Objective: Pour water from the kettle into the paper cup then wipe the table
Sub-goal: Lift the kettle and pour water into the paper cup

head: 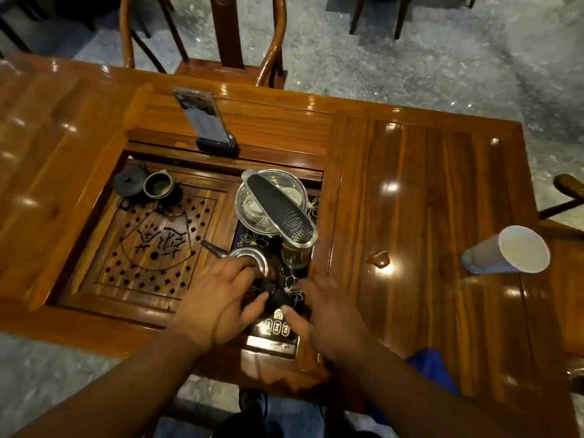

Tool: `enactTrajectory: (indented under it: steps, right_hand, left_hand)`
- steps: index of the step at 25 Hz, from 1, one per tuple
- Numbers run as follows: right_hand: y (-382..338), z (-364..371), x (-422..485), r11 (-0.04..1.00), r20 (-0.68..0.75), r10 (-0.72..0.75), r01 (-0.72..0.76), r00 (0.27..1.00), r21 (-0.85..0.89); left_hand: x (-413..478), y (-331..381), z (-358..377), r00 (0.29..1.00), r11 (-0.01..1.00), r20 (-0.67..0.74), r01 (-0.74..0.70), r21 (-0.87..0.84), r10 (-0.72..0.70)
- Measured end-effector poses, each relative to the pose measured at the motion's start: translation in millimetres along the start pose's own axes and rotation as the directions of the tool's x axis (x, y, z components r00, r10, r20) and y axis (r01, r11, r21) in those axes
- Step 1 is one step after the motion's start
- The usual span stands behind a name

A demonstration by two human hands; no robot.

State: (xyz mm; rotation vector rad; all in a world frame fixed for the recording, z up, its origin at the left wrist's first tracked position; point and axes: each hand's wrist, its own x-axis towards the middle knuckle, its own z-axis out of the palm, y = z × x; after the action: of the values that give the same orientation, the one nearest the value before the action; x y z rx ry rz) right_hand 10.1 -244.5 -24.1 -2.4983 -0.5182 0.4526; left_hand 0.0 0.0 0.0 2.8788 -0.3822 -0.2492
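Observation:
A small steel kettle (249, 259) with a thin spout pointing left sits on the black induction panel (278, 327) set into the wooden tea table (426, 191). My left hand (221, 298) lies over the kettle's dark handle with its fingers curled around it. My right hand (325, 314) hovers beside it over the panel's front right corner, fingers spread and holding nothing. The blue-and-white paper cup (505, 251) stands at the table's right edge, its white inside showing. A small puddle of water (377, 259) lies on the tabletop between the panel and the cup.
A carved wooden tea tray (151, 241) fills the recess at left, with a dark teapot (128, 181) and a cup (159, 184) at its back. A steel bowl with a long handled lid (278, 207) stands behind the kettle. A phone on a stand (205, 121) is at the back. Something blue (433, 371) lies below the table's near edge.

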Motion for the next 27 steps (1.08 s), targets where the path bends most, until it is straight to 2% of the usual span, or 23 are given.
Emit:
enactTrajectory:
  steps: [4, 7, 11, 16, 22, 27]
  right_hand:
    - [-28, 9, 17, 0.971, 0.098, 0.108, -0.126, 0.989, 0.202]
    - [-40, 18, 31, 0.834, 0.167, 0.289, -0.334, 0.943, 0.440]
    - [-40, 30, 36, 0.760, 0.228, 0.381, -0.444, 0.896, 0.475]
    - [-41, 36, 44, 0.661, 0.319, 0.376, -0.493, 0.870, 0.566]
    - [-48, 31, 55, 0.628, 0.193, 0.384, -0.408, 0.903, 0.663]
    - [-33, 15, 39, 0.619, 0.144, 0.372, -0.360, 0.917, 0.698]
  left_hand:
    - [-10, -15, 1, 0.998, 0.998, -0.011, 0.066, 0.011, -0.066]
    - [-12, -18, 1, 0.998, 0.998, -0.013, 0.059, 0.006, -0.059]
    - [-14, -16, -1, 0.998, 0.998, -0.013, 0.058, -0.027, -0.059]
    - [-13, -9, -6, 0.997, 0.997, -0.029, 0.077, -0.011, -0.077]
    - [-12, -11, -12, 0.994, 0.994, -0.041, 0.102, -0.028, -0.103]
    - [-15, 1, -24, 0.997, 1.000, -0.078, -0.008, -0.013, 0.007]
